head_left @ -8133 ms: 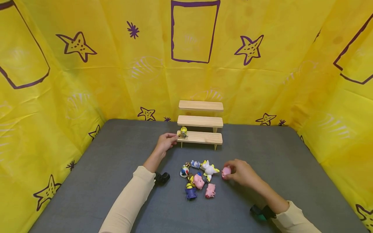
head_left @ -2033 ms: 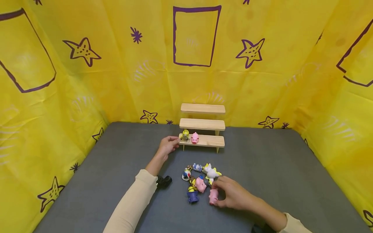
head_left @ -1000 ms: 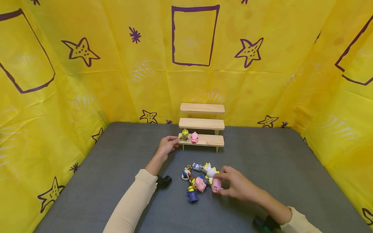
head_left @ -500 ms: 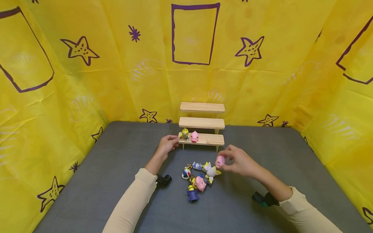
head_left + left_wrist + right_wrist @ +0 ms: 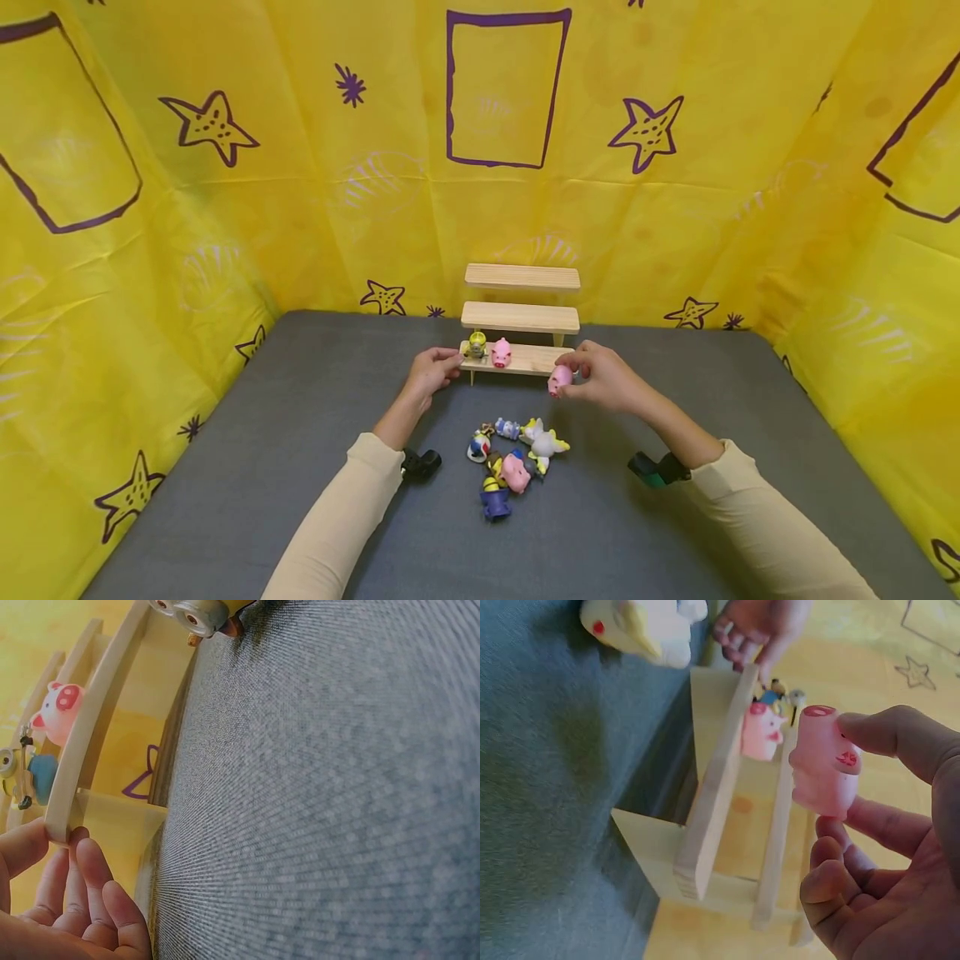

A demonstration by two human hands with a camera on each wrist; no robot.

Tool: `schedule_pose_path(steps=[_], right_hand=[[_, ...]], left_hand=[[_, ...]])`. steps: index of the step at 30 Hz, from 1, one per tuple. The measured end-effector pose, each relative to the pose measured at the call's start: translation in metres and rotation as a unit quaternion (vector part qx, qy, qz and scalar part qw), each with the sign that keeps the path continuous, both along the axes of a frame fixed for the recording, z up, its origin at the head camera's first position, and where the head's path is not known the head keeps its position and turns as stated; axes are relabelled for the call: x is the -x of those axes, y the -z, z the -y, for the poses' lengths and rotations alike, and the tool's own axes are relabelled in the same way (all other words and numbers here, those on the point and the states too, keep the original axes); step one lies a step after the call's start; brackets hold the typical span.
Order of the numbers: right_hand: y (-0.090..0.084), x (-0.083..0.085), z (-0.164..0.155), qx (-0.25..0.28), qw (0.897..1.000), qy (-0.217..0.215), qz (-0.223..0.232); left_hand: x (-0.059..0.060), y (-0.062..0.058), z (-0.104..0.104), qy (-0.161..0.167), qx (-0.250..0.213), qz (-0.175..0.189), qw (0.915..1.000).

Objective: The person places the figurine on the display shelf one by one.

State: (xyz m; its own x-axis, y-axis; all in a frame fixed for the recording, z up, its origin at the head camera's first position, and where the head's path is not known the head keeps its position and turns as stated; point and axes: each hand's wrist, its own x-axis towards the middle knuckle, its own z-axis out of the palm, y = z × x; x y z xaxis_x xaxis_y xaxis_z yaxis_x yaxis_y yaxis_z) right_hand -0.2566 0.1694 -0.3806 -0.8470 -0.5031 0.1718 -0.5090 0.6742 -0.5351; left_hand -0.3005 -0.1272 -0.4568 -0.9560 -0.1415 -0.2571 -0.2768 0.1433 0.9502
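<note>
1. Landmark: three-tier wooden step shelf [image 5: 519,333] at the back of the grey mat [image 5: 300,467], against the yellow star-print backdrop [image 5: 225,208].
2. Right hand [image 5: 603,379] pinches a pink pig figure [image 5: 559,380] between thumb and fingertips, held in the air just in front of the shelf's lowest step, right end. Not touching the step.
3. Left hand [image 5: 431,371] grips the left end of the lowest step, thumb and fingers curled on the board edge.
4. On the lowest step, left part: yellow minion figure [image 5: 476,345], second pink pig [image 5: 501,353] just beside it on its right. Both upright.
5. Upper two steps carry nothing visible.
6. On the mat in front of the shelf: loose toy cluster, incl. white unicorn figure [image 5: 542,438], another pink pig [image 5: 515,472], a blue-bottomed minion [image 5: 492,498]. Lying mixed, touching each other.
</note>
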Motion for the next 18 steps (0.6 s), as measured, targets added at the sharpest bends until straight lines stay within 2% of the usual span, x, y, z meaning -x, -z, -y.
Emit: schedule_pose_path(steps=[6, 11, 18], right_hand=[[0.0, 0.02, 0.01, 0.002, 1.0, -0.007, -0.012], [-0.002, 0.036, 0.019, -0.021, 0.999, -0.018, -0.025], [-0.001, 0.048, 0.03, -0.048, 0.998, -0.019, -0.035]], left_hand=[[0.0, 0.0, 0.0, -0.001, 0.0, 0.006, 1.0], [-0.001, 0.0, 0.0, 0.001, -0.003, 0.002, 1.0], [0.0, 0.001, 0.0, 0.002, 0.001, -0.002, 1.0]])
